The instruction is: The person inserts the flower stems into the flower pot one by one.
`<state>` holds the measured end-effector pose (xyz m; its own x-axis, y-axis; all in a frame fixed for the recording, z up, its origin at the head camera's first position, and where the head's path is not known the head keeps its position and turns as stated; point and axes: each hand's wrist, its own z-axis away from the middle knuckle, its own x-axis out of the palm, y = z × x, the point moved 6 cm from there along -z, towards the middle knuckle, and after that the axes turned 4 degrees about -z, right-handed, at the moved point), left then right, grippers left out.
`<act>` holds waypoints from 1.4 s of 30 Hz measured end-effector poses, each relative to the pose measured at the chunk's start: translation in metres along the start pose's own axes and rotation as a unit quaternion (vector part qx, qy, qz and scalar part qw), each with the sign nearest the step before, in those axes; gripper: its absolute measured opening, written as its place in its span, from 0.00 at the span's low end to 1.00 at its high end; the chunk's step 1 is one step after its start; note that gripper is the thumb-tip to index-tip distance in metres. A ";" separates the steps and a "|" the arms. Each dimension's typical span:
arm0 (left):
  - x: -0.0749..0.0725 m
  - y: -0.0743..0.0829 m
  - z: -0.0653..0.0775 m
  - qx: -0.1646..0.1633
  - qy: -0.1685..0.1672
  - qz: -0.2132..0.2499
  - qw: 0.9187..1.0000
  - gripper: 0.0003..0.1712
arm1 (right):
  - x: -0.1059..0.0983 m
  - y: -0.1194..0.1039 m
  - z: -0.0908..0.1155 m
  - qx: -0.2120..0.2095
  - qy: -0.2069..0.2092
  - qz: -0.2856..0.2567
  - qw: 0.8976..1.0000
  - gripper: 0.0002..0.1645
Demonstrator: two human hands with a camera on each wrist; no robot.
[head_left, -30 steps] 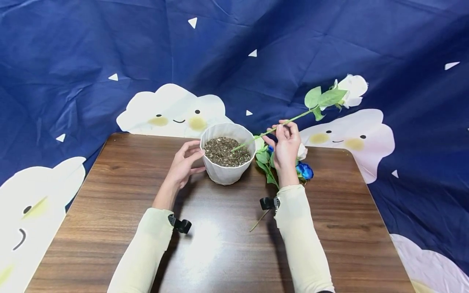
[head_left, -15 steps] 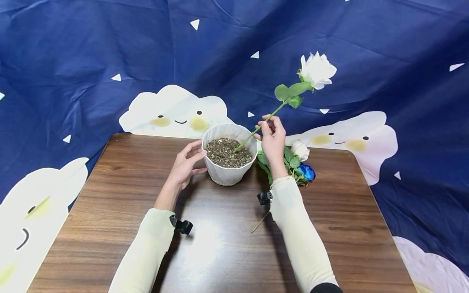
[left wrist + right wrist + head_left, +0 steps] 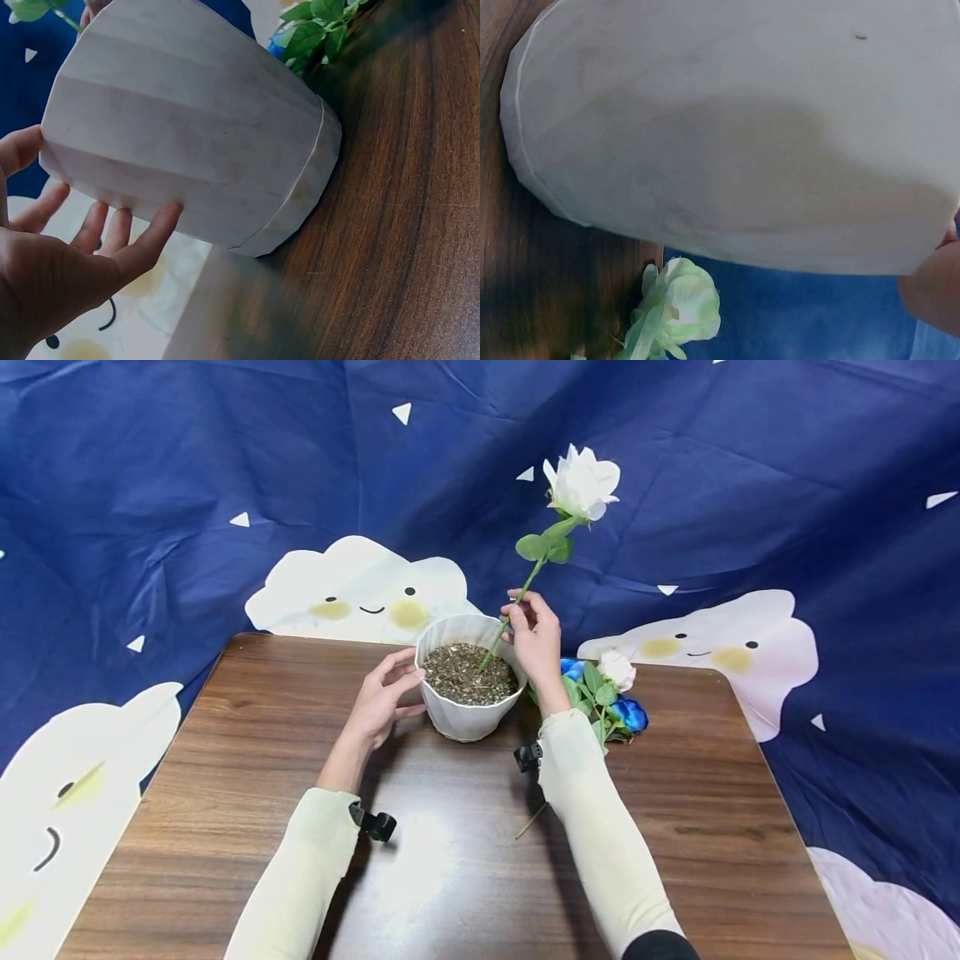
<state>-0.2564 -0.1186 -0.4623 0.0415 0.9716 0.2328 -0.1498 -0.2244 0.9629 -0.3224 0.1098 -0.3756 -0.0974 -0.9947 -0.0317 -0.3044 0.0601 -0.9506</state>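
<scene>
A white faceted flowerpot (image 3: 463,720) holding dark soil (image 3: 465,681) stands upright on the table. My left hand (image 3: 378,700) steadies its left side; in the left wrist view the thumb is at the rim and the fingertips rest against the outer wall (image 3: 172,112), not wrapped round it. At the pot's right, my right hand (image 3: 538,639) pinches the green stem of a white artificial rose (image 3: 583,483) between thumb and fingers. The rose leans right, its stem's lower end at the soil. In the right wrist view the pot wall (image 3: 705,135) hides most of that hand.
Right of the pot lie more artificial roses on the table, among them a blue one (image 3: 630,714) and a white one (image 3: 617,670). One loose stem (image 3: 531,822) points toward the front. A blue cloth (image 3: 480,460) with cloud prints hangs behind the wooden table (image 3: 442,860).
My right hand has moved left toward the pot, and the held white rose has swung left and become more upright. The left hand has stayed against the pot.
</scene>
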 end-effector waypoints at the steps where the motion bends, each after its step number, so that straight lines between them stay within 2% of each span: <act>1: 0.000 0.000 0.000 0.000 0.000 0.000 1.000 0.31 | 0.001 0.000 -0.001 0.002 -0.004 -0.004 1.000 0.14; 7: 0.000 -0.001 0.000 0.005 0.000 -0.002 1.000 0.30 | 0.007 0.005 -0.003 0.022 -0.026 -0.026 0.999 0.15; 14: -0.001 -0.004 -0.002 0.008 0.003 0.006 1.000 0.29 | 0.010 0.002 -0.004 0.020 -0.050 0.020 0.998 0.15; 22: -0.001 -0.004 -0.001 0.005 0.005 0.005 1.000 0.30 | 0.022 0.006 -0.007 0.025 -0.109 0.027 0.993 0.15; 29: 0.001 -0.002 0.000 0.006 0.006 0.002 1.000 0.30 | 0.027 0.010 -0.007 -0.002 -0.113 0.097 0.989 0.11; 36: 0.001 -0.002 0.000 0.006 0.009 -0.005 1.000 0.30 | 0.029 0.011 -0.009 -0.041 -0.121 0.180 0.975 0.09; 42: 0.000 -0.002 0.000 0.007 0.008 -0.007 1.000 0.30 | 0.031 0.011 -0.010 -0.057 -0.140 0.215 0.965 0.09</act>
<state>-0.2564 -0.1179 -0.4643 0.0282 0.9758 0.2167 -0.1361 -0.2110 0.9680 -0.3378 0.0807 -0.3842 0.0175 -0.8582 -0.5131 -0.3967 0.4651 -0.7914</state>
